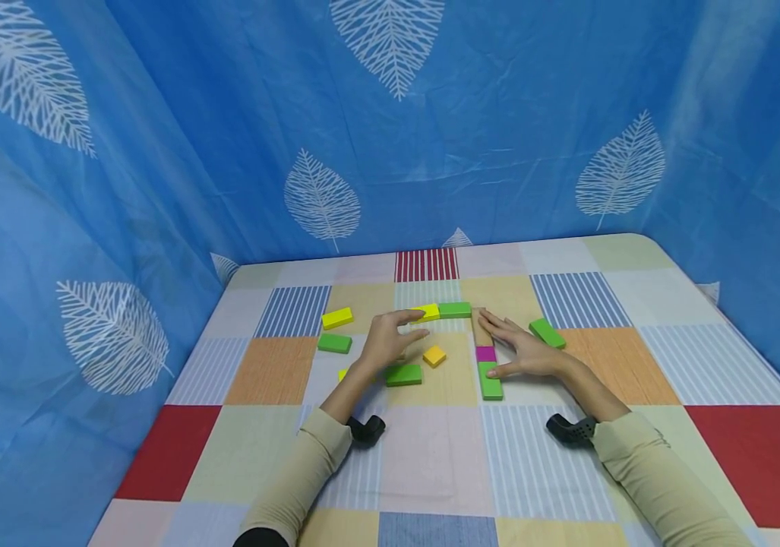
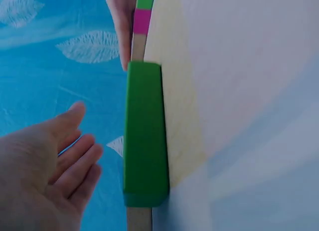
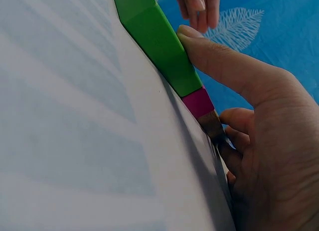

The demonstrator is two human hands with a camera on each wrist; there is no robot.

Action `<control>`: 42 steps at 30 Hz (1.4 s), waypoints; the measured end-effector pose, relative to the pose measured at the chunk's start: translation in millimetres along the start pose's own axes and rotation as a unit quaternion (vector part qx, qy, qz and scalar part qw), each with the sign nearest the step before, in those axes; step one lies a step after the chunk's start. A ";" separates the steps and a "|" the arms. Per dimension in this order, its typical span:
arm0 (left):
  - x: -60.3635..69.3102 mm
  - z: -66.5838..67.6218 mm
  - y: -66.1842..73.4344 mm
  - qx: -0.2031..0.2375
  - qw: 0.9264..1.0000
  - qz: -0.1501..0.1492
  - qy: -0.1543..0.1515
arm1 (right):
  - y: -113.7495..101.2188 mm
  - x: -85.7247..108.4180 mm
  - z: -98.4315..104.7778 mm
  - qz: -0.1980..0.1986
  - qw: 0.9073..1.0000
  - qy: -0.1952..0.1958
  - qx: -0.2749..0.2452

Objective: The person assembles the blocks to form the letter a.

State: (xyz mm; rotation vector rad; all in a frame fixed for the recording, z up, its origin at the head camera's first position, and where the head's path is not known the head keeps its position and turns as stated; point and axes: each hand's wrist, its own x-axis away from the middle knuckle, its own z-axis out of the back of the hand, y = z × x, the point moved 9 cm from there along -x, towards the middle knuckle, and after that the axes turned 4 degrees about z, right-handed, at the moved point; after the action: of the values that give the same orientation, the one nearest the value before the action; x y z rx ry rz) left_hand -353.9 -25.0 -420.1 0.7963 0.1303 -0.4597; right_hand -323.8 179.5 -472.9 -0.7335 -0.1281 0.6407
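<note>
A line of blocks runs toward me on the table: a plain wooden block [image 1: 479, 331], a small magenta block [image 1: 485, 354] and a green block [image 1: 491, 386]. My right hand [image 1: 526, 353] lies along its right side, thumb against the green block [image 3: 162, 49] and fingers beside the wooden block [image 3: 212, 125]. At the line's far end, a green block [image 1: 455, 310] and a yellow block [image 1: 431, 311] extend leftward. My left hand [image 1: 384, 340] has its fingers extended at the yellow block, partly covering it; contact is unclear. Its fingers look loose in the left wrist view.
Near the left hand lie an orange-yellow block [image 1: 434, 356] and a green block [image 1: 404, 375]. Farther left are a yellow block [image 1: 338, 317] and a green block [image 1: 335, 343]. Another green block [image 1: 547, 333] lies beyond the right hand. A blue curtain [image 1: 499, 152] surrounds the patchwork-covered table [image 1: 431, 471].
</note>
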 end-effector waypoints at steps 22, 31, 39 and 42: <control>24.4 -43.5 11.3 0.007 0.978 -0.034 -0.207 | -2.3 0.3 1.1 -0.001 1.000 -0.003 -0.001; 51.4 -50.4 52.1 0.015 0.966 -0.114 -0.233 | -1.2 1.1 -1.3 -0.006 1.000 -0.003 -0.007; 87.0 -72.5 81.7 0.010 0.935 -0.206 -0.288 | -1.8 2.1 -0.7 -0.007 1.000 -0.001 -0.004; 93.9 -78.4 87.0 0.007 0.926 -0.225 -0.304 | -2.1 2.6 0.3 -0.008 1.000 0.001 -0.001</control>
State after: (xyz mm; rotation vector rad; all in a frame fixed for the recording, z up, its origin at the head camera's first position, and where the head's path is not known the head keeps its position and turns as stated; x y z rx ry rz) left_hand -226.7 51.1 -443.9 0.6025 -0.2782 -1.1251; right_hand -320.8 180.0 -471.6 -0.7339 -0.1332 0.6256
